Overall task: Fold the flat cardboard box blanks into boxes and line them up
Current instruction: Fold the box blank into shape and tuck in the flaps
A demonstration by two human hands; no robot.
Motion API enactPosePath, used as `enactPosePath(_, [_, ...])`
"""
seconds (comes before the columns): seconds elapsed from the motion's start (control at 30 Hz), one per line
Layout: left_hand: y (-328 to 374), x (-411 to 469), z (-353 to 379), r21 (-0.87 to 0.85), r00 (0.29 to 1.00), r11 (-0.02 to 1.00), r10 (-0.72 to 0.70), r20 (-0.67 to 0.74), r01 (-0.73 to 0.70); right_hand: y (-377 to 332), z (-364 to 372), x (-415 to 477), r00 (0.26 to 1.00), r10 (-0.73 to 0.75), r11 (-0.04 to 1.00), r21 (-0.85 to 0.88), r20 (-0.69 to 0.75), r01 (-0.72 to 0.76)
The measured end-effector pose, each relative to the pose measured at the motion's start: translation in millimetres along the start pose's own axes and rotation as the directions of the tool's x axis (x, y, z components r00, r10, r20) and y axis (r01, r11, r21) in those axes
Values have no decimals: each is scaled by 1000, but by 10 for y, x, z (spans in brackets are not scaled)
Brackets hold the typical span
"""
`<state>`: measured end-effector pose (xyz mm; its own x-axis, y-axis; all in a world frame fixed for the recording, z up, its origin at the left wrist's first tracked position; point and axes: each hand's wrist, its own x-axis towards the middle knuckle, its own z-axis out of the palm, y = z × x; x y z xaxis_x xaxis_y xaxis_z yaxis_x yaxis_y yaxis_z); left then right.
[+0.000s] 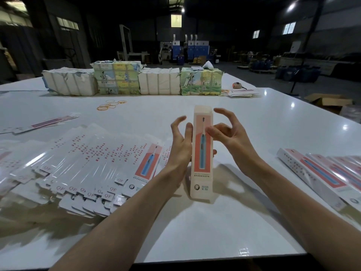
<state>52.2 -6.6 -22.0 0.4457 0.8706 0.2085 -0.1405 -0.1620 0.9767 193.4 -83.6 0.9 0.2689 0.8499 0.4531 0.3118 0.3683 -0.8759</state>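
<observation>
A tall, narrow folded box [202, 153], white with a coral panel and a blue toothbrush picture, stands upright over the white table [254, 122]. My left hand [180, 145] holds it from the left, thumb along its left edge and a fingertip showing past its right side; the other fingers curl free above. My right hand [227, 133] touches the box front with its thumb, fingers arched and spread. A fanned pile of flat box blanks [88, 163] lies to the left. A row of finished boxes [322, 173] lies at the right edge.
Wrapped bundles of printed stock [134, 81] line the far side of the table. Yellow rubber bands [111, 105] lie before them. A few more flat blanks [43, 123] rest at far left, and others [242, 93] at far right. An open cardboard carton [328, 100] sits on the floor.
</observation>
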Motion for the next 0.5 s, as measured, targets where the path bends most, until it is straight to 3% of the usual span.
enactPosePath(0.07, [-13, 1, -8, 0, 994, 994, 112, 4, -112, -13, 0, 15, 1000, -11, 999, -36, 7, 12])
enactPosePath(0.2, [51, -59, 48, -147, 978, 984, 125, 165, -101, -36, -34, 19, 999, -43, 997, -70, 1, 43])
enactPosePath(0.37, [8, -80, 81, 27, 955, 983, 169, 245, -180, -26, -68, 30, 999, -50, 994, -99, 13, 51])
enactPosePath(0.5, [49, -86, 77, 17, 972, 994, 106, 212, -112, 10, -79, 28, 996, -69, 995, -75, 59, 73])
